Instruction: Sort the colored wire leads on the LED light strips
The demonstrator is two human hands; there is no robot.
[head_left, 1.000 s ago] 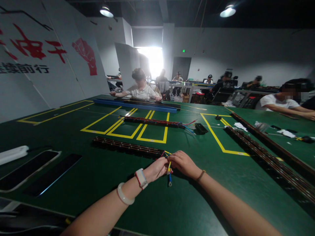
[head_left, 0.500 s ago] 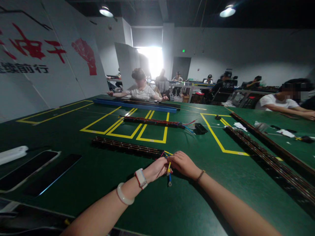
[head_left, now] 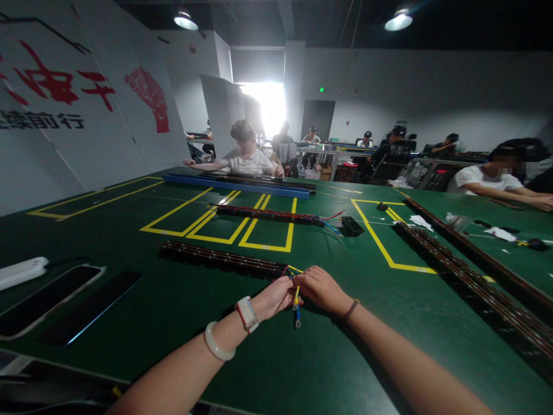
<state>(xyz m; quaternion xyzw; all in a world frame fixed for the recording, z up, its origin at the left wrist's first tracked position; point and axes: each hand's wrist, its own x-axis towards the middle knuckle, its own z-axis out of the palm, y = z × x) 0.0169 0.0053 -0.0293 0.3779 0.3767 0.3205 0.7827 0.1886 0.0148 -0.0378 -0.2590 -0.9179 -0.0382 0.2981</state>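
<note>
My left hand and my right hand meet over the green tabletop, fingers closed on a bunch of coloured wires. Yellow and blue wires with ring terminals hang below the fingers. The bunch comes out of the right end of a long dark wire-laid strip, which lies flat on the table to the left. Part of the wires is hidden inside the fingers.
Behind lies a second strip with red and blue wire ends, beside a black box. Long wired strips run along the right. Phones lie at left. A blue channel lies before a person seated across.
My hands stay nearly still, holding the same wires. Across the table, the person's arms have shifted slightly to the left.
</note>
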